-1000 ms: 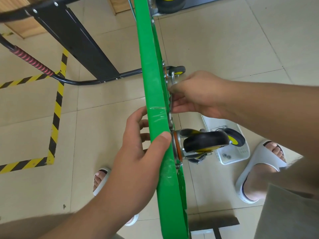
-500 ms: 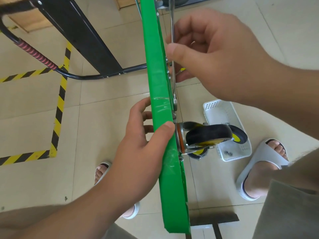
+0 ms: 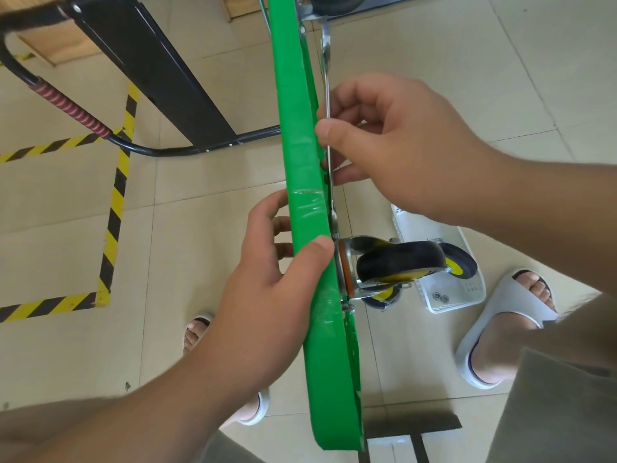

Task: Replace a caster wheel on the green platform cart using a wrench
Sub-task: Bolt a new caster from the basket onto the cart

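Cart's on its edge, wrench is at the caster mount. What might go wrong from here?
1. The wrench sits tight between the right hand and the green platform; a slip off the fastener by the caster could pinch that hand.
2. Only the left hand grips the upright platform; wrench force might tip it toward the open-toed slipper.

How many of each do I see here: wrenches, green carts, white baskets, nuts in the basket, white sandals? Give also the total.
wrench: 1
green cart: 1
white basket: 1
nuts in the basket: 2
white sandals: 2
Total: 7
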The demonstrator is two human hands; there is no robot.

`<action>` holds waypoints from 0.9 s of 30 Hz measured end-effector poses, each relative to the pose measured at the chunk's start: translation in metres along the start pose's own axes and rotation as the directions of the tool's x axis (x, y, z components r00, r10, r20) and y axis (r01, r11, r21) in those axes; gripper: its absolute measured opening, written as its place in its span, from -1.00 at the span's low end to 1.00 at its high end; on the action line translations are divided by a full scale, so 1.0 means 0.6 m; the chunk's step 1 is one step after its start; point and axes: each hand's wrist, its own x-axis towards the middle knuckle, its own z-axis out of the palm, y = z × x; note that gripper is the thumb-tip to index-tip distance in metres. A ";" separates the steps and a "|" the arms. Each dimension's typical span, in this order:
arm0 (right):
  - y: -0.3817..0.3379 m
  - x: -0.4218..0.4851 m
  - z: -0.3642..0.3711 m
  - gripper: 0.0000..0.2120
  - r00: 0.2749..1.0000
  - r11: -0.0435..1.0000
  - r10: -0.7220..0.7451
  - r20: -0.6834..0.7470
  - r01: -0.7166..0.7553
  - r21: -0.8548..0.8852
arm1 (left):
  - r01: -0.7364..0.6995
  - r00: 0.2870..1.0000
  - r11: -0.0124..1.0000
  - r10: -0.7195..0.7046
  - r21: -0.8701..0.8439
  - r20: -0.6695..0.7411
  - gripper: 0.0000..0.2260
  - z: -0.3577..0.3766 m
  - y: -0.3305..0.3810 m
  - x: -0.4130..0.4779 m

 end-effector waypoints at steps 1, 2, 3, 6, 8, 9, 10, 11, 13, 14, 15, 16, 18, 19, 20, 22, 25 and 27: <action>0.000 0.003 0.001 -0.89 1.000 1.000 0.021 0.005 -0.021 0.001 | 0.000 1.000 1.000 0.000 0.003 0.001 -0.60 0.000 -0.001 0.000; -0.001 0.005 0.002 -0.87 0.999 0.999 0.039 0.010 -0.039 0.006 | 0.001 1.000 1.000 -0.001 0.006 0.002 -0.59 0.000 -0.001 0.000; -0.003 0.007 0.002 -0.85 0.998 0.998 0.055 0.017 -0.055 0.015 | 0.001 1.000 1.000 -0.001 0.009 0.000 -0.59 0.000 -0.001 0.001; -0.005 0.007 0.000 -0.83 0.995 0.992 0.095 0.020 -0.096 0.076 | 0.000 1.000 1.000 0.000 0.013 -0.002 -0.58 -0.001 -0.001 0.000; -0.003 0.006 -0.002 -0.83 0.992 0.985 0.122 0.020 -0.124 0.117 | 0.002 1.000 1.000 -0.002 0.014 0.000 -0.58 -0.002 0.000 0.000; -0.001 0.007 -0.001 -0.83 0.990 0.981 0.140 0.026 -0.142 0.134 | 0.003 1.000 1.000 -0.002 0.015 -0.002 -0.58 -0.002 0.000 0.001; 0.002 0.010 -0.001 -0.84 0.986 0.975 0.162 0.031 -0.165 0.151 | 0.003 1.000 1.000 -0.003 0.018 -0.005 -0.57 -0.002 0.000 0.001; 0.006 0.013 0.000 -0.84 0.981 0.967 0.189 0.033 -0.192 0.167 | 0.003 1.000 1.000 -0.003 0.022 -0.007 -0.58 -0.002 -0.001 0.001; 0.015 0.021 0.003 -0.83 0.968 0.948 0.247 0.035 -0.249 0.199 | 0.001 1.000 1.000 -0.001 0.027 -0.006 -0.58 -0.002 0.000 0.001; 0.019 0.025 0.005 -0.82 0.961 0.938 0.274 0.038 -0.275 0.211 | 0.001 1.000 1.000 -0.001 0.026 -0.005 -0.58 -0.002 0.000 0.000; 0.024 0.028 0.007 -0.81 0.954 0.928 0.298 0.042 -0.299 0.223 | 0.000 1.000 1.000 0.000 0.023 -0.004 -0.58 -0.001 -0.001 0.000; 0.029 0.031 0.009 -0.80 0.946 0.917 0.322 0.045 -0.323 0.236 | -0.001 1.000 1.000 0.001 0.020 -0.004 -0.58 -0.001 -0.001 -0.001; 0.039 0.035 0.012 -0.73 0.925 0.889 0.375 0.063 -0.378 0.259 | -0.005 1.000 1.000 0.005 0.020 -0.007 -0.58 -0.001 -0.001 0.000; 0.042 0.036 0.014 -0.71 0.912 0.872 0.402 0.077 -0.408 0.270 | -0.006 1.000 1.000 0.006 0.020 -0.008 -0.58 -0.001 -0.001 0.001; 0.045 0.038 0.015 -0.70 0.900 0.856 0.425 0.093 -0.434 0.280 | -0.005 1.000 1.000 0.005 0.020 -0.007 -0.58 -0.001 -0.002 0.001; 0.049 0.042 0.016 -0.71 0.883 0.832 0.454 0.121 -0.469 0.297 | -0.001 1.000 1.000 0.001 0.013 -0.004 -0.57 -0.001 -0.002 0.001; 0.055 0.046 0.017 -0.74 0.849 0.779 0.505 0.158 -0.526 0.340 | 0.004 1.000 1.000 -0.004 -0.003 -0.002 -0.58 -0.001 -0.002 0.000; 0.058 0.048 0.019 -0.74 0.824 0.741 0.536 0.184 -0.564 0.365 | 0.003 1.000 1.000 -0.003 -0.006 -0.002 -0.57 -0.001 -0.001 0.001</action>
